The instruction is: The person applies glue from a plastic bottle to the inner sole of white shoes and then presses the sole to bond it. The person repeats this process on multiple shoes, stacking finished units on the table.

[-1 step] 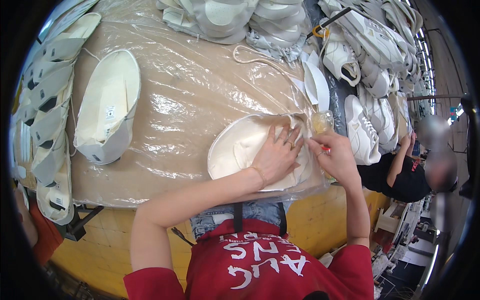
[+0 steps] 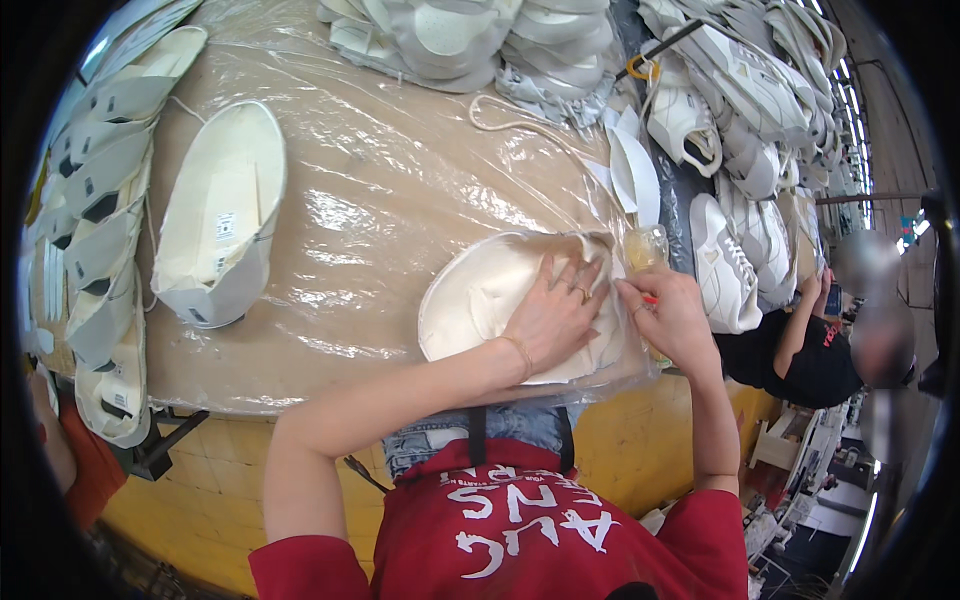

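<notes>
A cream-lined shoe upper [image 2: 455,305] lies with its inside up near the front edge of the table. My left hand [image 2: 556,315] rests flat inside it, fingers spread over the lining. At the upper's right end my right hand [image 2: 667,310] is closed, thumb and forefinger pinched at the rim. A small red object [image 2: 650,299] shows between its fingers; most of it is hidden, so its kind cannot be told. Just behind the right hand is a clear wrapped item with something yellowish [image 2: 646,245] inside.
Another upper [image 2: 222,215] stands at left, beside a long overlapping row of uppers [image 2: 108,230]. Stacked grey pieces [image 2: 445,40] lie at the back. Finished-looking sneakers [image 2: 722,265] pile up at right, near a co-worker [image 2: 800,345]. Clear plastic sheeting [image 2: 350,215] covers the table.
</notes>
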The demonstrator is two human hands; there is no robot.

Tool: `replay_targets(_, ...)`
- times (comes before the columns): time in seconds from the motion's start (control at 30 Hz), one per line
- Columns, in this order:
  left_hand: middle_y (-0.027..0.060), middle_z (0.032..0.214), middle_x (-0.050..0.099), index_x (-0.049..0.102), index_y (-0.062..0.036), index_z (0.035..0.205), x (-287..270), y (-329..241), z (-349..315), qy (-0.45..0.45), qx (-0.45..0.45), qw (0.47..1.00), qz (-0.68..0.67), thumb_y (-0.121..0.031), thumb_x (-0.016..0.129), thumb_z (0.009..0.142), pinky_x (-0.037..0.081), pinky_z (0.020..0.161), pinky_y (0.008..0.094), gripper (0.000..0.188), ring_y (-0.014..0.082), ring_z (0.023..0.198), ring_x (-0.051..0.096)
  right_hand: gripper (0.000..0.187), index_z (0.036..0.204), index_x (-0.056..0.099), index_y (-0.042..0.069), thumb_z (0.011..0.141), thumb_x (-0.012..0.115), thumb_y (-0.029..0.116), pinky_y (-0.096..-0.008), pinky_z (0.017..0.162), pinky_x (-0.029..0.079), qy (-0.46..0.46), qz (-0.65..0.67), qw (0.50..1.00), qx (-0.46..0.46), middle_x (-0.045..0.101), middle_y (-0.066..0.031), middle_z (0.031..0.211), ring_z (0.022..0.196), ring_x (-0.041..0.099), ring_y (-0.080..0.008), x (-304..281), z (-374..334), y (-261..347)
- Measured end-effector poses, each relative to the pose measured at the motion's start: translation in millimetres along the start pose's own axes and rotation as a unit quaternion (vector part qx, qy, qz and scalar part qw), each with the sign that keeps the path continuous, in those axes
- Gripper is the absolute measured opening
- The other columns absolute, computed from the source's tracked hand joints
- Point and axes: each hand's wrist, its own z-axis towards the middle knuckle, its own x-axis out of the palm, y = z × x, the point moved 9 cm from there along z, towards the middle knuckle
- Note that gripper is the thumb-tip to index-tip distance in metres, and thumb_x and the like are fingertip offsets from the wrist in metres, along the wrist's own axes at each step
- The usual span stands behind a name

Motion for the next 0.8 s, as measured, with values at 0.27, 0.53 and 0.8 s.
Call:
replay_targets(0.27,0.014,0.136,0.054,0.06,-0.01,0.121,-100,21,-81,-0.156,-0.094,0.975,-0.129,-0.03,0.065,0.088,0.032,0.11,0.0528,0.039,0.0281,0.126,0.05,0.017,0.073,0.065,-0.004,0.075,0.066,0.012,-0.0437,0.075,0.049,-0.019,-0.026,0.998,-0.052,0.064,-0.0191,0.079,0.077,0.062,-0.0372,-18,19,18)
replay_targets(0.53,0.0149,0.118,0.064,0.069,-0.0081,0.104,-252,113,-277,-0.487,-0.401,0.775,0.035,-0.01,0.067,0.084,0.05,0.086,0.0386,0.02,0.0326,0.1,0.064,0.048,0.115,0.058,-0.002,0.077,0.075,0.023,-0.045,0.092,0.045,0.064,-0.074,0.949,-0.298,0.059,-0.0181,0.116,0.106,0.057,-0.0378,-11,60,118)
replay_targets(0.8,0.0106,0.115,0.065,0.07,-0.0096,0.105,-318,132,-293,-0.379,-0.35,0.846,0.137,-0.012,0.065,0.087,0.044,0.095,0.0403,0.019,0.0316,0.106,0.06,0.031,0.104,0.066,0.005,0.088,0.066,0.031,-0.0454,0.074,0.049,0.393,-0.151,0.845,-0.329,0.066,-0.021,0.085,0.084,0.064,-0.0394,102,109,168)
